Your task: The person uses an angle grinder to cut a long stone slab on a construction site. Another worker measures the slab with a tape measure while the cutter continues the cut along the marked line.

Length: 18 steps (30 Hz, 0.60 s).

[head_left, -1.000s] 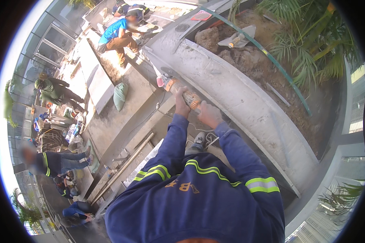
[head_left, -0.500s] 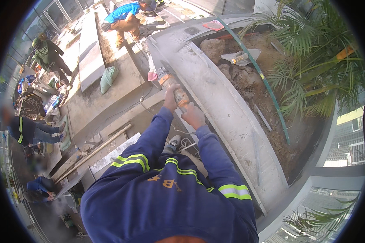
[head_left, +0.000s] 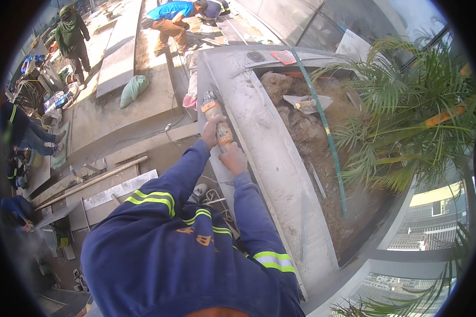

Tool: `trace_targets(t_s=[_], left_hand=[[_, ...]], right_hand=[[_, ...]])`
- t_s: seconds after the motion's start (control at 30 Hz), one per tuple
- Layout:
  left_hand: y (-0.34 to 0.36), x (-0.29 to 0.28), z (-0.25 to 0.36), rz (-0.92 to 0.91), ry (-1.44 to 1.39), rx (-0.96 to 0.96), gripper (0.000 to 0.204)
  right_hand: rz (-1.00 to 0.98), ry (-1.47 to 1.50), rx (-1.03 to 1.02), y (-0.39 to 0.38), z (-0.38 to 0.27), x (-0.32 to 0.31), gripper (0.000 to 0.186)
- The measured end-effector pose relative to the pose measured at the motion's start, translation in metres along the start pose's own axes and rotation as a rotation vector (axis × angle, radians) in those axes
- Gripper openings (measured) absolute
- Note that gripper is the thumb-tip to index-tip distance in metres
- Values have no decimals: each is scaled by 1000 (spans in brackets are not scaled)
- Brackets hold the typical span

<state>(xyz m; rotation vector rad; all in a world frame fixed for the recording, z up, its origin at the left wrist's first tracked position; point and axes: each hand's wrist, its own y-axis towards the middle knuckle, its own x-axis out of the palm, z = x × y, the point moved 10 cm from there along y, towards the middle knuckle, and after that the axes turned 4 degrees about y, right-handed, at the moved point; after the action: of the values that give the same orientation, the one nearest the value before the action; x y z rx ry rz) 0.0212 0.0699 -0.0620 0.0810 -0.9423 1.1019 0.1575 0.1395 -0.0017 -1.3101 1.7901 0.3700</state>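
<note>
A dusty orange-and-grey angle grinder [head_left: 212, 109] is held in both hands at the inner edge of a pale curved planter wall [head_left: 280, 153]. My left hand [head_left: 210, 132] wraps round the middle of its body. Behind it, closer to me, my right hand [head_left: 234, 159] is closed on the rear end. The front head of the tool lies against or just above the wall's near-side edge; dust and blur hide whether its disc touches. Just left of the head hangs a pinkish cloth [head_left: 190, 99].
Right of the wall is a soil bed [head_left: 296, 124] with a trowel [head_left: 305, 104], a long green straightedge [head_left: 328, 132] and palm fronds [head_left: 407, 116]. Leftward lie a cable [head_left: 168, 127], a green sack [head_left: 134, 91] and a long pole [head_left: 92, 182]. Several co-workers are around, one in blue [head_left: 169, 11] bending.
My view has turned, so the scene sits differently in the picture. Both hands keep their grip on the grinder, its head shifted slightly toward the pinkish cloth.
</note>
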Motion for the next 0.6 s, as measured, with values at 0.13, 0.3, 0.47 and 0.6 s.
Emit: trace_targets(t_s=[0.13,0.3,0.47,0.6], left_hand=[[-7,3,0,23,-4,6,27],[-24,12,4,48,2,48,24],[-34,13,3,44,-5,54,22],[-38,11,3,72,4,50,23]], right_hand=[[5,-26,-15,-2,0,0,55],[11,-53,-46,-11,-2,-5,50],[20,-65,-68,-21,-1,-6,46],[-15,-62,-30,-23,1,-4,53]])
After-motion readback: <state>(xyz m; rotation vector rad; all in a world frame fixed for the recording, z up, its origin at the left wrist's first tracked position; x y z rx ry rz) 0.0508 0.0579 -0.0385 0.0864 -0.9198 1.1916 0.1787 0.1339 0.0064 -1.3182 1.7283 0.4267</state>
